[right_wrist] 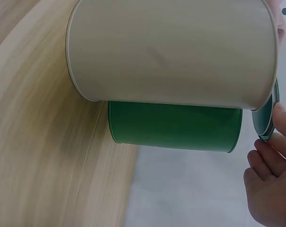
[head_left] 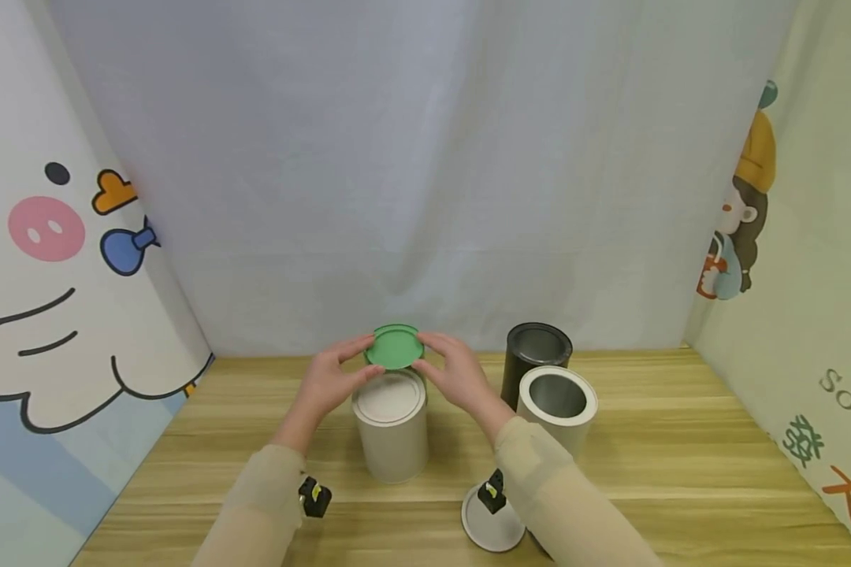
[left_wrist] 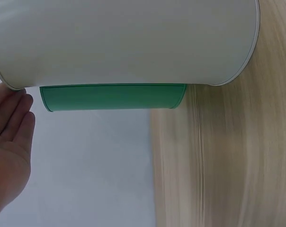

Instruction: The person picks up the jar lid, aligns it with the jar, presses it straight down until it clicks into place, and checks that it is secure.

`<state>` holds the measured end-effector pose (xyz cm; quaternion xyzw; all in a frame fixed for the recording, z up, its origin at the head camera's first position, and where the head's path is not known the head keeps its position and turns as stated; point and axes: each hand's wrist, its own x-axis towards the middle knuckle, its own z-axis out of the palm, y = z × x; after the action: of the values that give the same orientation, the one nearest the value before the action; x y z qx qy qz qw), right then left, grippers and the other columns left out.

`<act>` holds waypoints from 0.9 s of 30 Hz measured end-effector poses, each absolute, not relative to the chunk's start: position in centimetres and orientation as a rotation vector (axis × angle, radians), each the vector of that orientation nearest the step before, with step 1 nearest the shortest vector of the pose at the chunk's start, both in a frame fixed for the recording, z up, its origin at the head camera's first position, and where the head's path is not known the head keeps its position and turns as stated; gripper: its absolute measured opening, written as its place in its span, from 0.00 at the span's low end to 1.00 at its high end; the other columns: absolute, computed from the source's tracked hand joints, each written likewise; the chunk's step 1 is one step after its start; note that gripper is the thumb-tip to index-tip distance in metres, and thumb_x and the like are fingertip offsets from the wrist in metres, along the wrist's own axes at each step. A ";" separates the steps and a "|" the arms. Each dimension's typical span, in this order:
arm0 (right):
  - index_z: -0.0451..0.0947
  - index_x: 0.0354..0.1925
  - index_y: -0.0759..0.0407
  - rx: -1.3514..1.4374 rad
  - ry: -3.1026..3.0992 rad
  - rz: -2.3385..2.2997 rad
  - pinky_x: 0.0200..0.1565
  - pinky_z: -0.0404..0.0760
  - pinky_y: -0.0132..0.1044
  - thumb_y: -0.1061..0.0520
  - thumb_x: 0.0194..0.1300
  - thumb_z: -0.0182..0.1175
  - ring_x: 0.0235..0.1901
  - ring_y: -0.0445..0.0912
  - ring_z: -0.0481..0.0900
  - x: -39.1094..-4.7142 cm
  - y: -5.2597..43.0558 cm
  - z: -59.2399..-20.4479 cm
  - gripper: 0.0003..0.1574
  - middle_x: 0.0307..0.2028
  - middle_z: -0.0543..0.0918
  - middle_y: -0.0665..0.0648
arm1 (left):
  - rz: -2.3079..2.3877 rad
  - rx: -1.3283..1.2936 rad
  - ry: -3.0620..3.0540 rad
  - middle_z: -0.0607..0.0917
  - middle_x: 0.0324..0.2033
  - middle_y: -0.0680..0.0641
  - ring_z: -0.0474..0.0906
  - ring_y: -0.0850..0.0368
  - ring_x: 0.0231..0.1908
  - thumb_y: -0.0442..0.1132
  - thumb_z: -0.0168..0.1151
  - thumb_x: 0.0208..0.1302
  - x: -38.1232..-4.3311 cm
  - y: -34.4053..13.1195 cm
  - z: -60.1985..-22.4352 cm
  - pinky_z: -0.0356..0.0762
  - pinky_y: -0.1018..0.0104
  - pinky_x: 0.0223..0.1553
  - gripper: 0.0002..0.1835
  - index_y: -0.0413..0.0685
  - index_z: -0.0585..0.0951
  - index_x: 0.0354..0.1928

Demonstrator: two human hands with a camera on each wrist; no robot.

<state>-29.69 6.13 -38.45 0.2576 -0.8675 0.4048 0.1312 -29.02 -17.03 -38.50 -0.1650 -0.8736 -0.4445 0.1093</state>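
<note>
Both hands hold a green lid (head_left: 395, 350) by its rim, just above the top of a green can (right_wrist: 176, 125). My left hand (head_left: 326, 383) grips the left edge between thumb and fingers, and my right hand (head_left: 461, 376) pinches the right edge. In the right wrist view the lid (right_wrist: 264, 116) stands slightly apart from the can's end. Directly in front, an off-white can (head_left: 395, 449) with its lid on hides most of the green can. The left wrist view shows the fingers of the left hand (left_wrist: 10, 146), but the lid is hidden there.
To the right stand a lidless black can (head_left: 512, 370) and a lidless off-white can (head_left: 563, 433). A pale round lid (head_left: 485, 528) lies on the wooden table (head_left: 681, 472) near the right forearm, which partly covers a dark edge beside it. A grey cloth (head_left: 397, 157) hangs behind.
</note>
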 end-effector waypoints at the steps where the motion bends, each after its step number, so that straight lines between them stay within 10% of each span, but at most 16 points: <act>1: 0.73 0.64 0.67 0.742 -2.526 1.174 0.66 0.67 0.52 0.58 0.67 0.65 0.64 0.59 0.70 -29.8 6.0 -38.4 0.30 0.62 0.75 0.65 | -1.308 -0.487 -2.567 0.75 0.64 0.42 0.67 0.39 0.66 0.43 0.74 0.58 -29.2 -17.0 -38.5 0.64 0.41 0.65 0.32 0.42 0.77 0.64; 27: 0.74 0.64 0.65 0.647 -2.618 1.104 0.66 0.67 0.51 0.57 0.69 0.63 0.65 0.58 0.69 -32.0 5.1 -38.9 0.28 0.63 0.76 0.63 | -1.317 -0.436 -2.609 0.77 0.63 0.43 0.67 0.40 0.66 0.43 0.74 0.59 -31.8 -17.2 -39.1 0.65 0.42 0.65 0.31 0.42 0.78 0.63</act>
<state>-32.00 5.06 -38.87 0.2207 -0.8926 0.3765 0.1135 -31.78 -17.20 -39.06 -0.1469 -0.8791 -0.4438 0.0930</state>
